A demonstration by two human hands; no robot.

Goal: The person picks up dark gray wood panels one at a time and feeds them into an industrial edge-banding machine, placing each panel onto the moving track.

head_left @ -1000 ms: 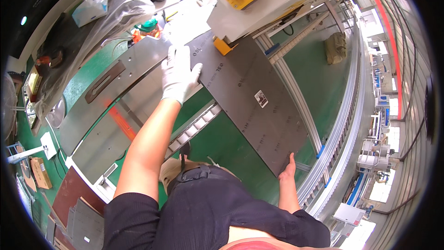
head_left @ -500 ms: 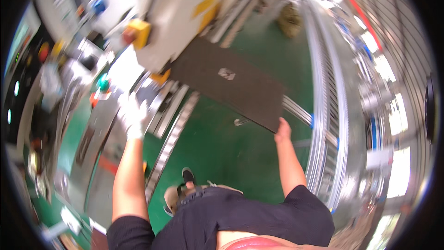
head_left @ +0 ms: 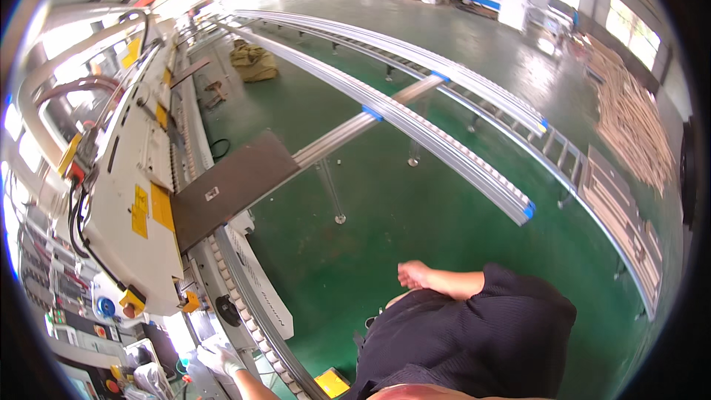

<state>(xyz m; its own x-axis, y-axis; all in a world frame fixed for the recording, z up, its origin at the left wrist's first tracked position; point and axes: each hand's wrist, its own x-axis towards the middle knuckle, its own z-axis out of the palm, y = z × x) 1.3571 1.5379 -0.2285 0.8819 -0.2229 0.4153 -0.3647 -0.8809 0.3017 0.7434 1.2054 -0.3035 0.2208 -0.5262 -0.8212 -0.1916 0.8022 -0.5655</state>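
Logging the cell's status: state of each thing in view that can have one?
Panel, lying flat, label face up, one end against or under the machine
Left hand, gloved; grip unclear
Right hand, bare, fingers bent, nothing seen in it
Red button, pressed or not: can't tell
Rail, blue cap on near end
Olive bundle, crumpled
Wood strips, loosely piled

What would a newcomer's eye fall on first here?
Probably the brown panel, jutting from the long white machine at left. Next, the silver rails running diagonally from the upper left. The bare right hand, by the torso, and gloved left hand, lower left, come after.
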